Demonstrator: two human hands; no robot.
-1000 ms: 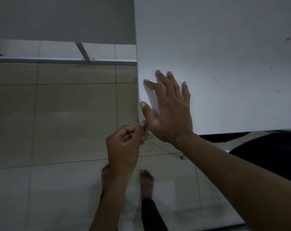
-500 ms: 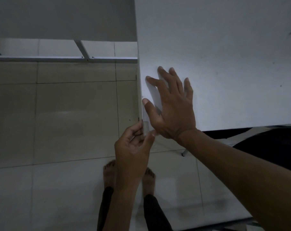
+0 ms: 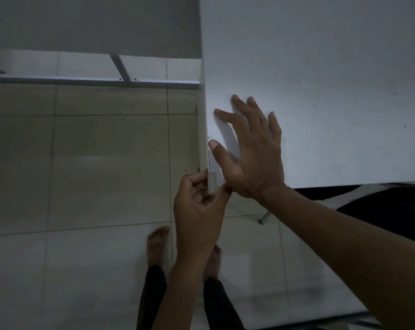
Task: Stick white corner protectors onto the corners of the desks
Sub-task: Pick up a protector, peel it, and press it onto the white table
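A white desk (image 3: 320, 91) fills the upper right of the view, its near left corner just below centre. A small pale corner protector (image 3: 212, 183) sits against that corner. My left hand (image 3: 199, 206) is below the corner, fingers and thumb pinched on the protector from the left side and from beneath. My right hand (image 3: 251, 153) lies flat on the desktop beside the corner, fingers spread, thumb along the left edge. The protector's far faces are hidden by my fingers.
A second grey desk (image 3: 94, 22) stands at the upper left, with its metal frame rail (image 3: 92, 81) below it. Beige floor tiles (image 3: 94, 163) lie to the left. My bare feet (image 3: 157, 244) stand under the corner. A desk leg foot (image 3: 263, 219) shows at right.
My left hand has risen and turned from a closed pinch left of the corner to gripping the protector right at the corner. My right hand has stayed flat on the desktop.
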